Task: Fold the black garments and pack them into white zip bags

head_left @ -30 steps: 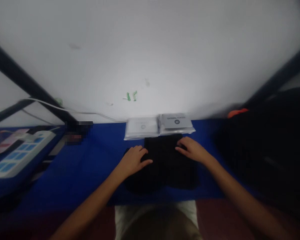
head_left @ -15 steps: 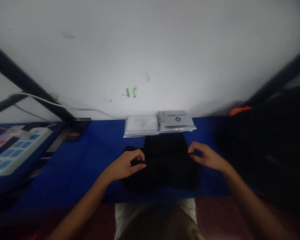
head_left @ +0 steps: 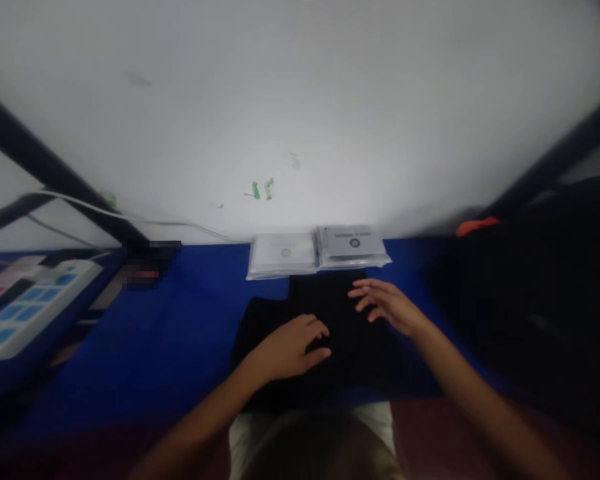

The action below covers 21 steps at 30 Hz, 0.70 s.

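A black cloth garment (head_left: 330, 300), folds hard to make out in the dim light, lies on the blue table cover in front of me. My left hand (head_left: 295, 347) is over its middle, with the fingers bent and the thumb apart from them; no cloth shows raised between them. Over the garment's right side is my right hand (head_left: 385, 307), fingers spread and holding nothing. Behind the garment, two stacks of flat plastic packets stand side by side: a white left stack (head_left: 283, 252) and a grey right stack (head_left: 354, 245) with printed lettering.
A white power strip (head_left: 35, 303) with blue sockets is at the left, and a white cable (head_left: 175, 223) runs along the wall. A large dark heap (head_left: 540, 300) fills the right side, with an orange piece (head_left: 477, 227) at its top. The blue cover (head_left: 195, 313) spans the table.
My left hand has moved right from the garment's left edge to its middle. My right hand has let go of the right edge, shifted left and spread its fingers.
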### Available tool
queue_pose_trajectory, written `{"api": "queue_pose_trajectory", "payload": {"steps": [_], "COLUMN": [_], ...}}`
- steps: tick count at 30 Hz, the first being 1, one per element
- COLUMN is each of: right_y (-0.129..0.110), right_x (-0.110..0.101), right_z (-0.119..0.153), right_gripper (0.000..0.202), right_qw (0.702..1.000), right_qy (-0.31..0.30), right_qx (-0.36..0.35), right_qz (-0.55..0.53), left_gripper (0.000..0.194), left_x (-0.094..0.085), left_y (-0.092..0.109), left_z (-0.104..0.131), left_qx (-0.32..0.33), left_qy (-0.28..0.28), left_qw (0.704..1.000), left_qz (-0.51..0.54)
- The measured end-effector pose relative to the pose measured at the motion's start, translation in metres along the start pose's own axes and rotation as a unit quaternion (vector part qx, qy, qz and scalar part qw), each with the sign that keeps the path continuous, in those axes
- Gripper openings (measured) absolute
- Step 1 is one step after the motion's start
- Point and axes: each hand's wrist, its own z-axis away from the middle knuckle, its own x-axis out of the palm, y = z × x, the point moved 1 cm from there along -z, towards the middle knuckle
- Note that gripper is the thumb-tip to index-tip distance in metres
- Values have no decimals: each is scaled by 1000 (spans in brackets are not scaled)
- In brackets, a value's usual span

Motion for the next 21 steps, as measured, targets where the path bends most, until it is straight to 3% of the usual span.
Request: {"api": "queue_pose_trajectory", "payload": {"steps": [3,7,16,21], "right_y": [-6,-6,-8,-18], "right_x": [7,7,5,3], "right_z": [-27,-52,-75,-73], "right_gripper": [19,14,6,6], "right_qw": [991,977,975,955], "right_qy": [10,58,130,216], "right_qx": [29,28,-34,-139], "right_qz": [-130,-204,-175,-148], "left_gripper": [47,68,71,68], "left_x": [15,26,35,27], "left_y": [1,-13,-23,-24], "left_z": [-10,-7,-6,-8], "left_qx": [12,-17,30,36], "left_qy": [37,31,21,20], "left_qw": [996,992,993,997], "left_qz": [-84,-122,-114,-68]}}
